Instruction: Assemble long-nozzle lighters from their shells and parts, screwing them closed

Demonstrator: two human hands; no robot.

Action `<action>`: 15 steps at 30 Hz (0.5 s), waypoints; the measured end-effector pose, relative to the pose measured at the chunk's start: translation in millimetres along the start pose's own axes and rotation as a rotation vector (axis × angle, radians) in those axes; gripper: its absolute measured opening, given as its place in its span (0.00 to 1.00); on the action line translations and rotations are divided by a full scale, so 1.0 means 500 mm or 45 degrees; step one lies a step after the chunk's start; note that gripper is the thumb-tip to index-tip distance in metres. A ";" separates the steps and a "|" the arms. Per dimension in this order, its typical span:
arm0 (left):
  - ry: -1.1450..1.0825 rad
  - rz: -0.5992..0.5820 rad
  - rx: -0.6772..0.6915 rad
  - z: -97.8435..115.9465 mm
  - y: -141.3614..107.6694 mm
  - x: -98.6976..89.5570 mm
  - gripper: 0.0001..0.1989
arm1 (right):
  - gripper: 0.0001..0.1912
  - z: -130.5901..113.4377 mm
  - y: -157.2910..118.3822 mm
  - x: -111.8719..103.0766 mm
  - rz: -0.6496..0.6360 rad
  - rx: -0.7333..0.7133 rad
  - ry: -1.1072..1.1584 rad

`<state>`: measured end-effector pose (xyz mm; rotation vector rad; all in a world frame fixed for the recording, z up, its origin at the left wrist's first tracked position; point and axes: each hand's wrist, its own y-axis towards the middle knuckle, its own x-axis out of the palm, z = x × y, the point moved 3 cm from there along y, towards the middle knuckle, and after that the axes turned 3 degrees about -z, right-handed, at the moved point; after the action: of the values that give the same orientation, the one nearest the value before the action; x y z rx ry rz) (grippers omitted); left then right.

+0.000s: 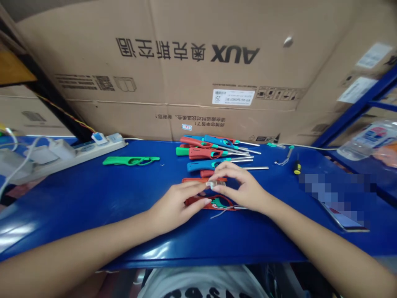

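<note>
My right hand (240, 186) pinches a small clear and whitish part (216, 183) above an opened red lighter shell (229, 202) with green pieces and thin wires inside. My left hand (178, 205) is beside it, with its thumb on the shell's left part and its index fingertip by the small part. A second red shell piece (189, 180) lies just behind, partly hidden by my fingers. Farther back is a pile of red, blue and green long-necked lighters (204, 154) with metal tubes.
A green shell (130, 161) lies left of the pile. A power strip (89, 151) with plugs stands at the back left. A yellow-black screwdriver (297, 167), a phone (344, 219) and a plastic bottle (356, 142) are to the right. Large cardboard boxes (186, 82) rise behind the blue table (124, 240).
</note>
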<state>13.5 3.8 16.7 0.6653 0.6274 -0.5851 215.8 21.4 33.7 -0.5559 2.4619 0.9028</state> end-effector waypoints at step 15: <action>-0.561 0.066 -0.284 -0.008 0.003 0.012 0.06 | 0.17 -0.017 -0.009 0.006 -0.199 -0.232 0.167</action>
<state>17.2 5.8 10.5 0.3255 0.2561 -0.5804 213.4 11.7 35.8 -0.8838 2.4233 1.0630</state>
